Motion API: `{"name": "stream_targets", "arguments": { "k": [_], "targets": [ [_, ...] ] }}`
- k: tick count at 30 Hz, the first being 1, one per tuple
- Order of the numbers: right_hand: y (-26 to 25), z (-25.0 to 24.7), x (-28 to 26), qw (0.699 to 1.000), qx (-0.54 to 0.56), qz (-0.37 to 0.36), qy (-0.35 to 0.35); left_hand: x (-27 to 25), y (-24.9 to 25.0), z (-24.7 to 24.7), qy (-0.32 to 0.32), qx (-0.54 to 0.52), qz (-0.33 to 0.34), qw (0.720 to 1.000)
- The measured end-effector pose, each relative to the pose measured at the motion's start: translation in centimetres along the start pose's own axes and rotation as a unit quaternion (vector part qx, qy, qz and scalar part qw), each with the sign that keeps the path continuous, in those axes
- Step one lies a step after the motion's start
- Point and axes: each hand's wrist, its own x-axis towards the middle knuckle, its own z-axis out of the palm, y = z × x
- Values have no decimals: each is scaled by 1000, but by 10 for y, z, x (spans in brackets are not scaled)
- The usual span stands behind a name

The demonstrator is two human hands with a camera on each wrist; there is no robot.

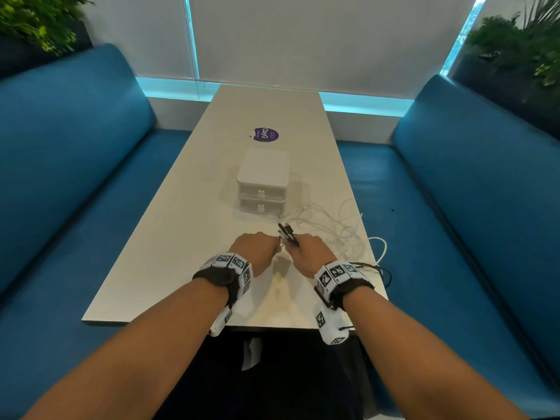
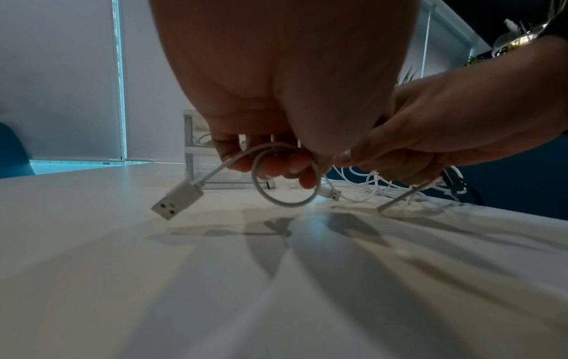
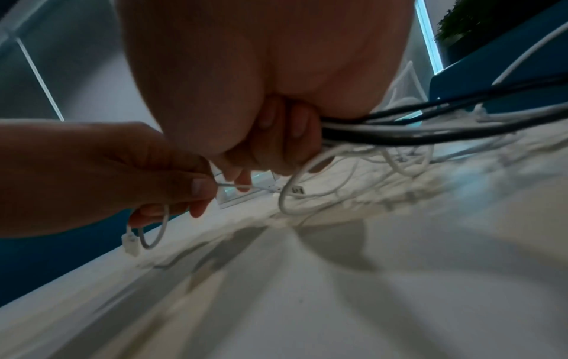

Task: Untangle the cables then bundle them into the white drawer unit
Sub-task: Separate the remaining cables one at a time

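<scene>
My left hand [image 1: 253, 248] hovers just above the table and grips a white USB cable [image 2: 284, 179], curled into a small loop, with its plug [image 2: 178, 202] hanging free. Close beside it, my right hand [image 1: 306, 253] grips a bunch of black cables [image 1: 288, 233] whose ends stick out forward. These black cables [image 3: 399, 126] trail off to the right, and a white strand passes through the same fist. A tangle of white cables [image 1: 339, 228] lies on the table to the right. The white drawer unit [image 1: 263, 180] stands beyond the hands with both drawers closed.
The long white table [image 1: 169, 237] has blue benches [image 1: 75, 177] on both sides. A purple round sticker [image 1: 266, 134] lies behind the drawer unit. One white cable loop [image 1: 382, 247] hangs over the right table edge.
</scene>
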Motion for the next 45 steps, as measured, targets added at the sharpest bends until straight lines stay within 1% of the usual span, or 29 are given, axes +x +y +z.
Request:
{"name": "stream_targets", "arguments": {
  "k": [2,5,8,11,13,15,20,25,28,30,32,35,37,42,45],
  "targets": [
    [3,2,1,1000,18,0,-24,2,-1,1,0,-4,6,1000],
    [7,2,1,999,26,5,-21,3,-4,4,8,-7,14,1000],
    [8,2,-1,999,-31,-6,-6,1,-5,6,10,10,10,1000],
    [10,-4,-2,994,-103,-11,33,-1,-8,8,7,59,-23,998],
    [13,-10,0,990,-130,5,53,-2,-12,8,-1,67,-41,997],
    [17,-14,3,988,-143,22,60,-1,-13,7,-6,57,-42,997],
    [22,-12,3,983,-169,42,56,0,-7,3,-8,55,-40,998],
    [36,-11,-2,979,-181,82,53,-7,-21,10,-15,84,-49,995],
    [38,-9,-2,977,-184,95,56,-9,-23,8,-16,85,-39,995],
    [33,-6,-1,977,-177,94,65,-8,-17,7,-19,90,-30,995],
    [26,-3,-2,981,-152,87,77,-6,-10,5,-36,81,-30,996],
    [20,2,-4,989,-102,52,96,-5,-3,4,-56,75,-27,995],
    [18,3,-5,990,-78,32,110,-6,0,6,-55,70,-25,996],
    [14,-3,-6,989,-13,29,143,-8,4,2,-64,61,-15,996],
    [13,-5,-7,991,17,16,135,-5,9,-1,-60,64,-5,996]
  ]
}}
